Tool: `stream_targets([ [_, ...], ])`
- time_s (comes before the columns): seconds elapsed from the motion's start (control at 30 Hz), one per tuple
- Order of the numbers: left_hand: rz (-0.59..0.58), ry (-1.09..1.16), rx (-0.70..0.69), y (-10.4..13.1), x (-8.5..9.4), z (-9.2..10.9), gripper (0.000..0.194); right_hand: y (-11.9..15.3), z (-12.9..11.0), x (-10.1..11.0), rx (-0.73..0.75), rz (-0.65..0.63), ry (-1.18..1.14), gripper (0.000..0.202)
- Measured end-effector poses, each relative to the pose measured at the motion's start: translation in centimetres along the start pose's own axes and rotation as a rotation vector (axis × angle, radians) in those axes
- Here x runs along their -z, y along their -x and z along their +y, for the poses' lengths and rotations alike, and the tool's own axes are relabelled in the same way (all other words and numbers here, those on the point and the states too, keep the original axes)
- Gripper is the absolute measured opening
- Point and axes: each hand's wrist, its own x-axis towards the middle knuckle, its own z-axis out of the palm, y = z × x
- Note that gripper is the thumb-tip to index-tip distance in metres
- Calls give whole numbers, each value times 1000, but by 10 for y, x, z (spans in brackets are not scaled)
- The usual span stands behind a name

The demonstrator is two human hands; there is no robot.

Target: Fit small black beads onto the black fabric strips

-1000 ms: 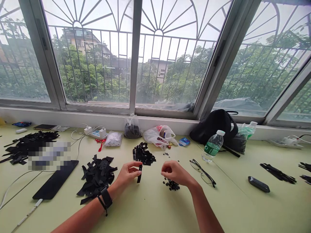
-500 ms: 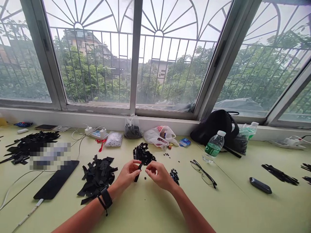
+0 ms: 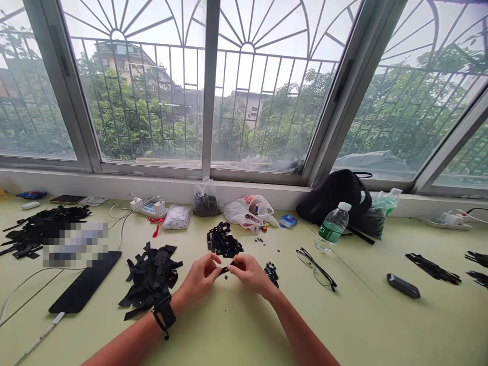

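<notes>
Between my two hands a short black fabric strip (image 3: 224, 270) is stretched roughly level above the table. The fingers of my left hand (image 3: 202, 274) pinch its left end, and my right hand (image 3: 249, 274) grips the other end. A tiny light spot shows on the strip. Just below it, one small dark round piece (image 3: 226, 277) lies on the table. Beyond my hands sits a pile of black strips (image 3: 224, 241), some with small shiny rings. Right of my right hand is a heap of small dark ring-like pieces (image 3: 272, 274). Left of my left wrist spreads a pile of black strips (image 3: 152, 277).
A black phone-like slab (image 3: 86, 282) with a white cable lies on the left, near another black strip pile (image 3: 41, 229). Eyeglasses (image 3: 316, 269), a water bottle (image 3: 332, 229) and a dark oblong case (image 3: 403, 285) are on the right. Plastic bags (image 3: 249, 211) stand along the window.
The strip has turned from hanging upright in my left hand to lying level between both hands. My right hand has come closer and taken hold of it. The view has shifted slightly.
</notes>
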Motion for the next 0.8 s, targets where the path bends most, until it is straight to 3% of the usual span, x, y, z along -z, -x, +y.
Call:
stream_targets([
  [0.27, 10, -244, -58, 3, 1, -2, 16, 2, 9, -7, -4, -16, 92, 19],
  [0.8, 33, -215, -52, 3, -5, -6, 5, 0, 16, -10, -13, 32, 188, 16],
])
